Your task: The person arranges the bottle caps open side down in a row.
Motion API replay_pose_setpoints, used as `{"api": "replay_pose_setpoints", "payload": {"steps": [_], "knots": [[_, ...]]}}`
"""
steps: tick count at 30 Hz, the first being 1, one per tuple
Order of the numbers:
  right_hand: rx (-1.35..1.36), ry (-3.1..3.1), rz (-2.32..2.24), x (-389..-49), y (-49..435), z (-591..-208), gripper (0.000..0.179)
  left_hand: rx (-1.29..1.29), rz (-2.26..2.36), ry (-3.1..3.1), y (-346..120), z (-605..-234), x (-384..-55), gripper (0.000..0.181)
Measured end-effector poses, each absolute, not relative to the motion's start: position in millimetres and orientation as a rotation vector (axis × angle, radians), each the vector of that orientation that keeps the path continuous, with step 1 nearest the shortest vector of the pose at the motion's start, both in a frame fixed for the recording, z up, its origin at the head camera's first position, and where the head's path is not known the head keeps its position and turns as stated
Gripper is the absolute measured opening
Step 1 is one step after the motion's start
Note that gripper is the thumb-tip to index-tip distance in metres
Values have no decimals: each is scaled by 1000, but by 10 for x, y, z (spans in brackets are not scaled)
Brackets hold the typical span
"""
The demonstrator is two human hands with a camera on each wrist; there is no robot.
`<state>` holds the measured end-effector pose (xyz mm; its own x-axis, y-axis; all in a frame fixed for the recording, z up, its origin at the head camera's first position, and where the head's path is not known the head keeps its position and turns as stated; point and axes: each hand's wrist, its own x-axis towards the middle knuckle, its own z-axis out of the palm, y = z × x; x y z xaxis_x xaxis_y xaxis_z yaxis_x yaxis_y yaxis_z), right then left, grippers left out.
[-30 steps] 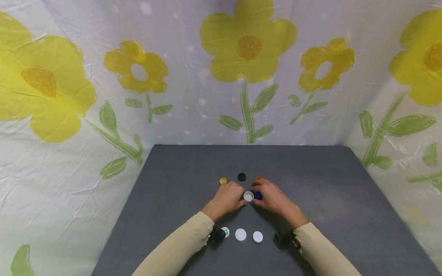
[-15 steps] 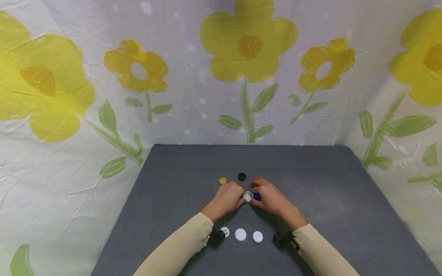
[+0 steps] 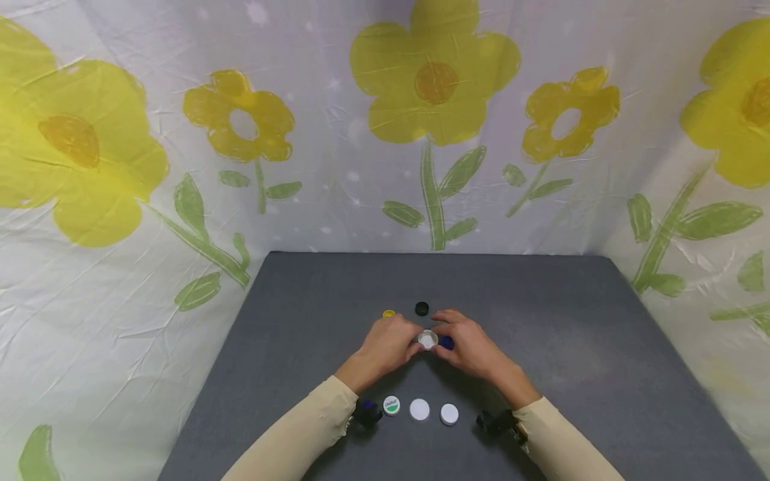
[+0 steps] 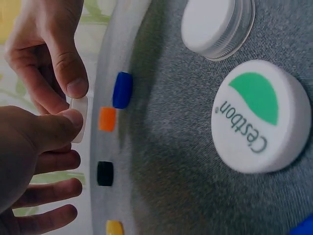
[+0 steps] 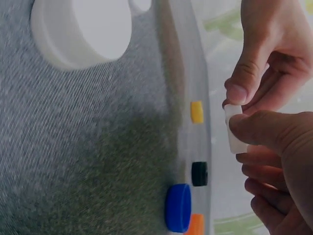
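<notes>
Centrally, a white cap (image 3: 428, 340) is pinched at opposite sides by thumb and fingers of the left hand (image 3: 390, 342) and the right hand (image 3: 469, 342). A blue cap (image 3: 446, 342) shows behind the right fingers, contact being hard to judge. Beyond the fingertips lie a black cap (image 3: 422, 308), a yellow cap (image 3: 388, 313) and an orange cap (image 4: 108, 119); nearer the person than the fingers, a green-marked cap (image 3: 392, 406) and two plain lids (image 3: 419, 409).
</notes>
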<state>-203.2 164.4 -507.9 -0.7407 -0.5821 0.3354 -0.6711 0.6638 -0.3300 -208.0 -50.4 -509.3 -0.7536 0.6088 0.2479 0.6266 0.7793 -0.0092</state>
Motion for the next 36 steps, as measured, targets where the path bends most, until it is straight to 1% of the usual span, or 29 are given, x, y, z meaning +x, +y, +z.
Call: {"api": "replay_pose_setpoints", "payload": {"steps": [4,13,22,28,32,36], "knots": [[999,-2685,688,-1990,1623,-5022,29,-991,-121,-2675,-570,-5026,-2017,21],[973,-2686,837,-1917,1614,-4925,25,-1029,-168,-2511,-741,-4919,-1862,33],[930,-2797,1058,-1876,1580,-4844,18,-1108,-211,-2353,-815,-4899,-1801,26],[897,-2788,1146,-1868,1550,-4854,17,-1083,-346,-2364,-862,-4887,-1782,20],[925,-2680,1067,-1879,1537,-4866,24,-993,-501,-2412,-920,-4866,-1795,15],[971,-2554,952,-1884,1519,-4839,38,-847,-692,-2509,-961,-4835,-1784,16]]}}
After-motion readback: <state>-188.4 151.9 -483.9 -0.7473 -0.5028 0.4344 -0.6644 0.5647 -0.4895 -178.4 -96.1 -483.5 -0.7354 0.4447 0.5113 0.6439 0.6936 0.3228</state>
